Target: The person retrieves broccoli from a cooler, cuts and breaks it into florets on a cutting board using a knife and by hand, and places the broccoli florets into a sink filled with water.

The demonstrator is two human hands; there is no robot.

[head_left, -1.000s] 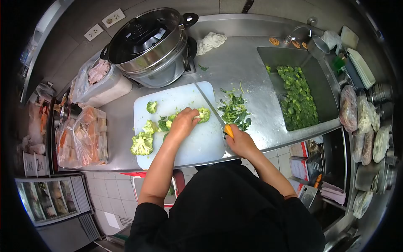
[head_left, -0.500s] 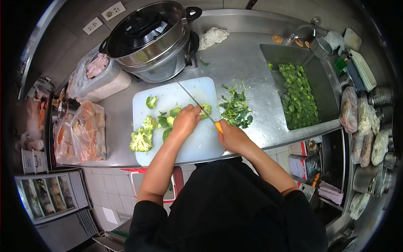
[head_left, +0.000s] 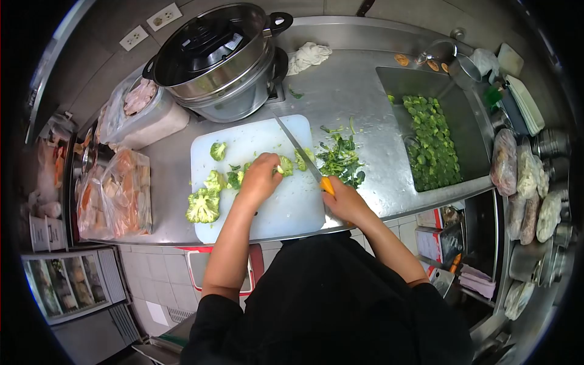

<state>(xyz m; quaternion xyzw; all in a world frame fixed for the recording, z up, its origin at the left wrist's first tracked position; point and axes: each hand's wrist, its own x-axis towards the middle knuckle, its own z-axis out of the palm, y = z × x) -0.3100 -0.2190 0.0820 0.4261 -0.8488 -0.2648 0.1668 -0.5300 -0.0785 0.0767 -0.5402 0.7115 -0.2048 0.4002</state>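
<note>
A knife (head_left: 297, 146) with an orange handle is gripped in my right hand (head_left: 348, 201), its long blade pointing up and left across the right part of the white cutting board (head_left: 286, 216). Above the board's middle, my left hand (head_left: 260, 175) is closed on a broccoli floret (head_left: 284, 165), whose green head shows past the fingertips. Another broccoli piece (head_left: 304, 159) lies beside the blade. On the left of the board are a larger broccoli piece (head_left: 203, 205) and a small floret (head_left: 218, 151). Some pieces are partly hidden behind my left hand.
Broccoli leaf trimmings (head_left: 340, 159) lie right of the board. Many florets (head_left: 433, 143) fill part of the steel sink (head_left: 395, 79). A large steamer pot (head_left: 228, 91) stands behind the board. Bagged food (head_left: 125, 194) and a plastic tub (head_left: 161, 118) sit at left.
The knife has moved slightly right, away from my left hand, and its blade stands steeper. My left hand has shifted a little left, and a floret now shows at its fingertips.
</note>
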